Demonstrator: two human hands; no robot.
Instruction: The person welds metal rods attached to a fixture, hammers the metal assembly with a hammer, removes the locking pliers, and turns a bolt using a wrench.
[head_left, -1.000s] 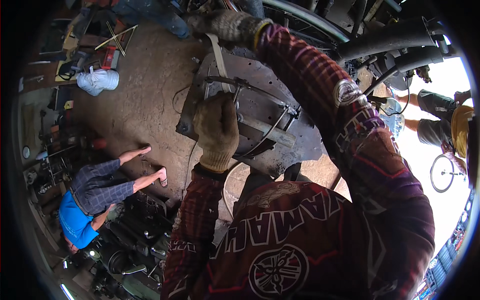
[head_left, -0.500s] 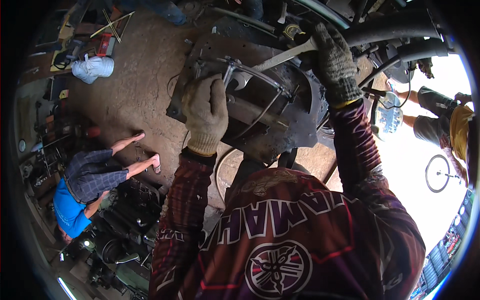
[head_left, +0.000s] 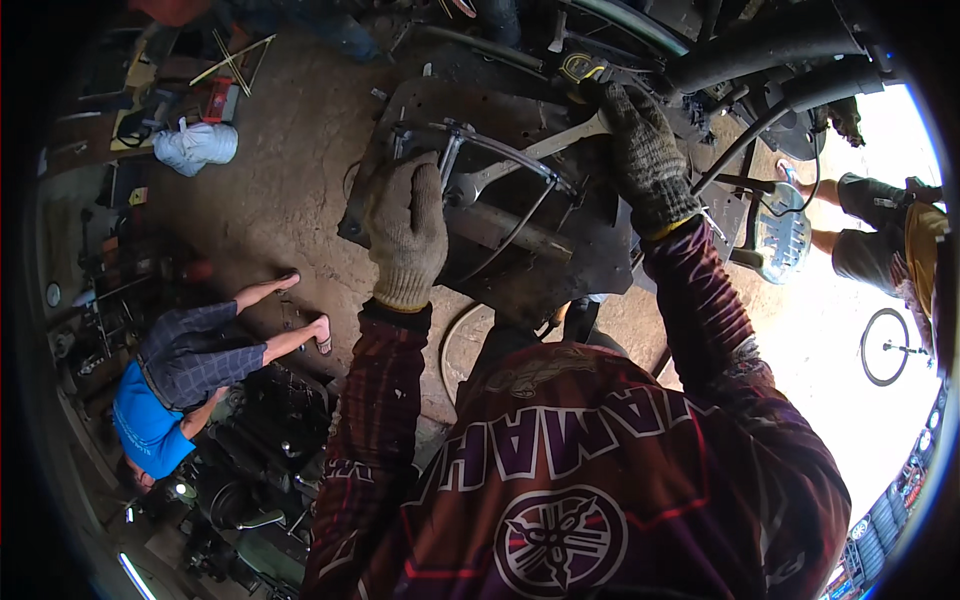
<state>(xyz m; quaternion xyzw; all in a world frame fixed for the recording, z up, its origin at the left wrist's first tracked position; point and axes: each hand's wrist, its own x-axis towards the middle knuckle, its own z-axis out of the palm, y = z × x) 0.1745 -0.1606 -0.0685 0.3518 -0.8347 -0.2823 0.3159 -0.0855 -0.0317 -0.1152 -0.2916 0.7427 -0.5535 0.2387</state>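
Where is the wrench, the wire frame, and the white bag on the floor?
wrench (head_left: 530, 152), head view, on the middle of its pale shaft.
wire frame (head_left: 505, 152), head view, on its curved top bar.
white bag (head_left: 196, 146), head view, on the middle of the bundle.

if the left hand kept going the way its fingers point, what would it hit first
The gloved left hand points up the picture, already resting on the curved metal bar frame. Just past it lies the wrench, then the dark metal plate; depth is hard to judge.
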